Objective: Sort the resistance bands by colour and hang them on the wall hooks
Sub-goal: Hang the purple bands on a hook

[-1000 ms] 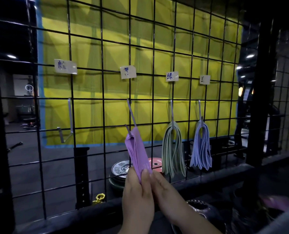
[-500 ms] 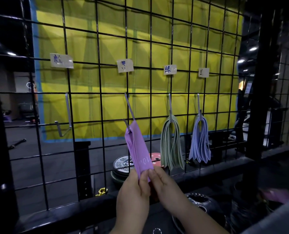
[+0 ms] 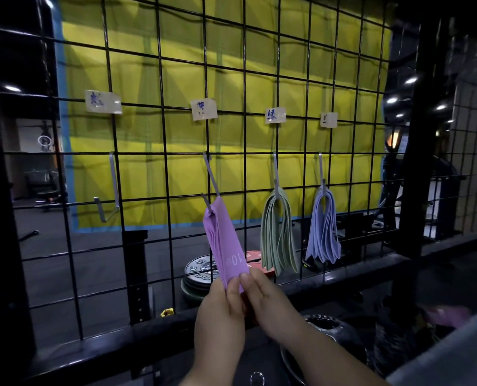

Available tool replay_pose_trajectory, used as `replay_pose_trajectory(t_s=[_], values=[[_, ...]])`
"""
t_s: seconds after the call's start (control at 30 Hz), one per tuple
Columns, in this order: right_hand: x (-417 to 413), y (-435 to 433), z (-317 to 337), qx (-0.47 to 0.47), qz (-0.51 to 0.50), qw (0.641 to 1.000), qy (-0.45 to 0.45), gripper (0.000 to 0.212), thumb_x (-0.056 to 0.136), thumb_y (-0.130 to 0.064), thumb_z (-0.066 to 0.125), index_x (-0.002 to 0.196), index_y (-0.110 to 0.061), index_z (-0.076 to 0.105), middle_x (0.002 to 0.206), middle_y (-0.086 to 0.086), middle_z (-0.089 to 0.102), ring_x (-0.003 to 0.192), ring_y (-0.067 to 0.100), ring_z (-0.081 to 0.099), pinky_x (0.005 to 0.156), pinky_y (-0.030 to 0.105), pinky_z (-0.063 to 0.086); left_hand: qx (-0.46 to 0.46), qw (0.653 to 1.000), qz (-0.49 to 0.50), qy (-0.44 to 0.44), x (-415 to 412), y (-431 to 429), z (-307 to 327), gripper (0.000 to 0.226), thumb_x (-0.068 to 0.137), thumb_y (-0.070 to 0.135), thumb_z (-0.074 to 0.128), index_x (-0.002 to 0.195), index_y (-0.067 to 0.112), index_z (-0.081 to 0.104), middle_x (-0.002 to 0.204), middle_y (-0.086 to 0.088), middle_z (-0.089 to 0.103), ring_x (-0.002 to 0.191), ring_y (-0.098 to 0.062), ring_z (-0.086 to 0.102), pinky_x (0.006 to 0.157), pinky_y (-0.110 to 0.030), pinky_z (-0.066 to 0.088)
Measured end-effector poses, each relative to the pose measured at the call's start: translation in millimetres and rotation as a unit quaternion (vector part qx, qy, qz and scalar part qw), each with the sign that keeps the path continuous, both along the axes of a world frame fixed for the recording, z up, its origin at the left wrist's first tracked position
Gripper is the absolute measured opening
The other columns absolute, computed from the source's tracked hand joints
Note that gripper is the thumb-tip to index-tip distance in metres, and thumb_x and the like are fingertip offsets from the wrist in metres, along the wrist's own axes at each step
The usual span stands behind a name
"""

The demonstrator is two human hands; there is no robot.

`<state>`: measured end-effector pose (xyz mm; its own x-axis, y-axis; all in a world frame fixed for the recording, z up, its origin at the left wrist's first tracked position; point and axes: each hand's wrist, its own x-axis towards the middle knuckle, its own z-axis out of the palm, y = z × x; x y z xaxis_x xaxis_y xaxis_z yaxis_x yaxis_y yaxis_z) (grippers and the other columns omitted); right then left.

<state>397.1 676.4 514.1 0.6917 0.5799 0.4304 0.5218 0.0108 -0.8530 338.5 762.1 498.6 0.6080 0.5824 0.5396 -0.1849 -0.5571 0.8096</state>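
A bunch of purple bands (image 3: 223, 240) hangs from the second metal hook (image 3: 211, 176) on the black wire grid (image 3: 159, 151). My left hand (image 3: 222, 319) and my right hand (image 3: 268, 302) both pinch the bunch's lower end, pulling it taut toward me. Green bands (image 3: 277, 232) hang from the third hook (image 3: 275, 171), and pale blue bands (image 3: 323, 227) from the fourth hook (image 3: 321, 169). The leftmost hook (image 3: 112, 190) carries nothing. Paper labels (image 3: 203, 109) are taped above each hook.
Behind the grid lie weight plates (image 3: 201, 271) on the dark floor, with a yellow mat (image 3: 231, 65) against the far wall. A black post (image 3: 415, 135) stands at the right. More weight plates (image 3: 323, 324) and something pink (image 3: 449, 314), blurred, sit low at the right.
Both hands keep their pinch on the purple bands' lower end. The view has shifted slightly; the bands stay on the second hook.
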Motion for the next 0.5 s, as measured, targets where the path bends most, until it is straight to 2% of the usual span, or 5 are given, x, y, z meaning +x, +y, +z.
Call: replay_pose_trajectory(t_s=[0.13,0.23,0.3,0.43,0.5], values=[[3,-1,0,-0.002,0.011,1.0,0.017,0.026,0.103,-0.026,0.04,0.079,-0.018,0.045,0.061,-0.008,0.049,0.059,0.006,0.047,0.064,0.021,0.042,-0.045,0.999,-0.02,-0.024,0,-5,-2,0.028,0.099,0.032,0.039,0.077,0.02,0.05,0.062,0.0,0.06,0.062,-0.009,0.056,0.055,-0.025,0.038],[4,-5,-6,-0.008,0.015,0.999,0.044,0.024,0.099,-0.035,0.042,0.08,-0.023,0.051,0.064,0.001,0.053,0.063,0.017,0.051,0.066,0.031,0.043,-0.057,0.998,-0.028,-0.026,1,-7,-7,0.029,0.099,0.029,0.039,0.078,0.012,0.049,0.064,-0.003,0.06,0.062,-0.014,0.057,0.057,-0.028,0.041],[2,-10,-11,-0.004,0.011,0.998,0.063,0.027,0.101,-0.031,0.041,0.077,-0.027,0.054,0.064,0.005,0.053,0.061,0.017,0.049,0.064,0.03,0.042,-0.058,0.998,-0.022,-0.03,5,-9,-10,0.028,0.099,0.028,0.04,0.08,0.009,0.049,0.064,-0.004,0.059,0.061,-0.015,0.056,0.054,-0.025,0.039],[-1,-24,-19,0.005,-0.008,0.997,0.074,0.027,0.103,-0.024,0.039,0.084,-0.01,0.052,0.062,0.005,0.051,0.057,0.013,0.047,0.058,0.019,0.041,-0.081,0.995,-0.037,-0.042,11,-21,-20,0.027,0.099,0.023,0.041,0.076,0.012,0.048,0.054,-0.003,0.053,0.048,-0.01,0.049,0.048,-0.02,0.036],[-3,-34,-26,0.005,-0.022,0.995,0.092,0.028,0.103,-0.024,0.039,0.08,-0.015,0.051,0.059,0.003,0.051,0.054,0.011,0.047,0.058,0.02,0.04,-0.097,0.993,-0.06,-0.031,13,-31,-25,0.028,0.099,0.024,0.041,0.076,0.01,0.049,0.054,-0.003,0.053,0.05,-0.013,0.05,0.048,-0.019,0.037]])
